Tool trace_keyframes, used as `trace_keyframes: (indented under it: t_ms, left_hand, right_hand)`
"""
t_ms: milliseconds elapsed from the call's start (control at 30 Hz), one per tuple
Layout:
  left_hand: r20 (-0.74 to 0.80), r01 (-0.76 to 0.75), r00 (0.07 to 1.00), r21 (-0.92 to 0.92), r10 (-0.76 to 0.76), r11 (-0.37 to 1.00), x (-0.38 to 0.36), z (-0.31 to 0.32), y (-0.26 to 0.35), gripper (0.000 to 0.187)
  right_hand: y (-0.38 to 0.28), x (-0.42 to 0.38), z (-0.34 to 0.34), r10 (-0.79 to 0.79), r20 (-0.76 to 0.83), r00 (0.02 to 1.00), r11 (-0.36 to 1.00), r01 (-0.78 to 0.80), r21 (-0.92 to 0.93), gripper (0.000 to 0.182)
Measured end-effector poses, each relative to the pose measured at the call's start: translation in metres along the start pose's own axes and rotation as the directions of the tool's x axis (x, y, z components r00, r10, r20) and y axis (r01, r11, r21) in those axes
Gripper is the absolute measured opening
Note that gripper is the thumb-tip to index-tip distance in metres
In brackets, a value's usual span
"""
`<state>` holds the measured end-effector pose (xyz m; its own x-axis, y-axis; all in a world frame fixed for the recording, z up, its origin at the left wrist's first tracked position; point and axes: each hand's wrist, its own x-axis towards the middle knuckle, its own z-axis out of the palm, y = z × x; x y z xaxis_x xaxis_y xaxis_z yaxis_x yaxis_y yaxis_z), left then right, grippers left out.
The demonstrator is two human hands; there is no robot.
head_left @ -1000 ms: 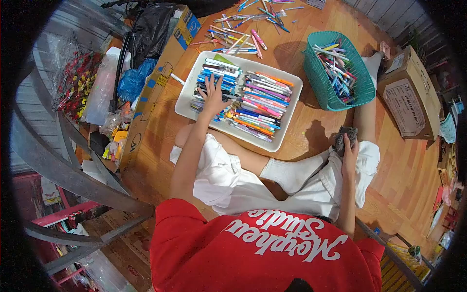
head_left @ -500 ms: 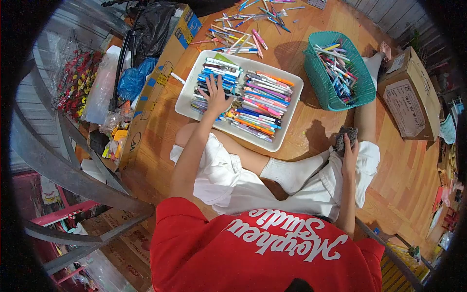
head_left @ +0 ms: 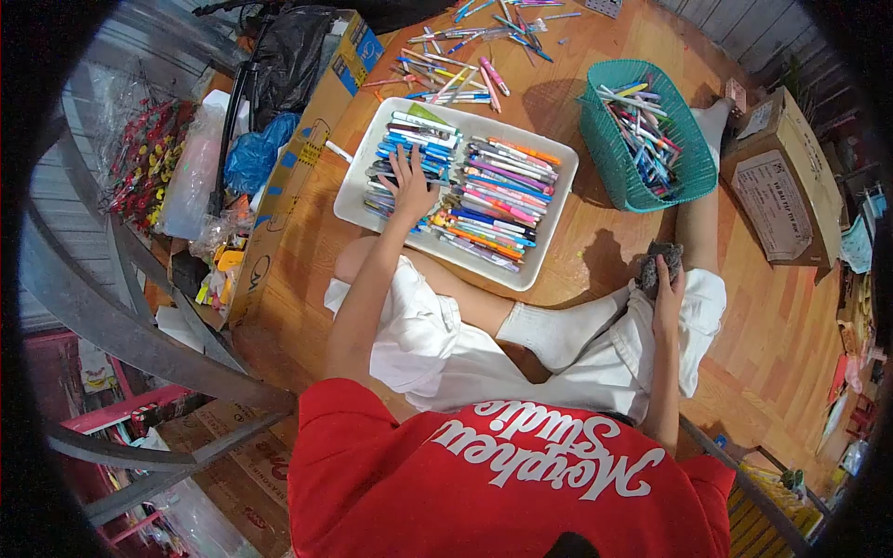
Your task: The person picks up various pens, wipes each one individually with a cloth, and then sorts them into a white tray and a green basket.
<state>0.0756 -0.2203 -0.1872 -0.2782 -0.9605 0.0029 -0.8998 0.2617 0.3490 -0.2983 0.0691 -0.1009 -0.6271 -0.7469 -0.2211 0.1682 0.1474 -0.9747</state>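
Observation:
My left hand [head_left: 412,189] lies over the left row of pens [head_left: 419,139] in a white tray [head_left: 555,228], its fingers spread and touching the pens. A second row of pens [head_left: 507,195] lies beside it in the same tray, in many colours. My right hand [head_left: 669,290] rests by my right knee, closed around a dark grey cloth [head_left: 659,263]. At the tray's upper left, a green piece [head_left: 428,113] shows beneath the pens.
A teal basket [head_left: 698,158] of pens stands right of the tray. Loose pens [head_left: 456,74] lie scattered on the floor beyond it. Cardboard boxes stand at the right [head_left: 781,186] and left [head_left: 270,232]. A curved metal frame [head_left: 139,325] crosses the left side.
My left hand has shifted very slightly over the left row, its fingers still spread. My right hand and the grey cloth stay in place.

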Motion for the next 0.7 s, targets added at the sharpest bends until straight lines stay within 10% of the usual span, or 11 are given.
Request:
trace_keyframes:
  t_ms: [300,500,700]
  left_hand:
    - [-0.028,0.204,0.978,-0.044,-0.205,0.978,-0.005,-0.01,-0.003,0.119]
    - [0.003,0.069,0.998,-0.2,-0.07,0.977,-0.003,-0.019,-0.01,0.122]
    - [-0.158,0.114,0.973,-0.294,-0.166,0.949,0.002,-0.018,-0.03,0.094]
  right_hand:
    - [0.0,0.0,0.003,-0.019,-0.046,0.999,0.999,0.017,-0.039,0.025]
    - [0.001,0.002,0.001,0.0,-0.015,1.0,0.999,0.0,-0.043,0.024]
    - [-0.001,0.002,0.0,-0.031,0.015,0.999,0.998,0.032,-0.047,0.022]
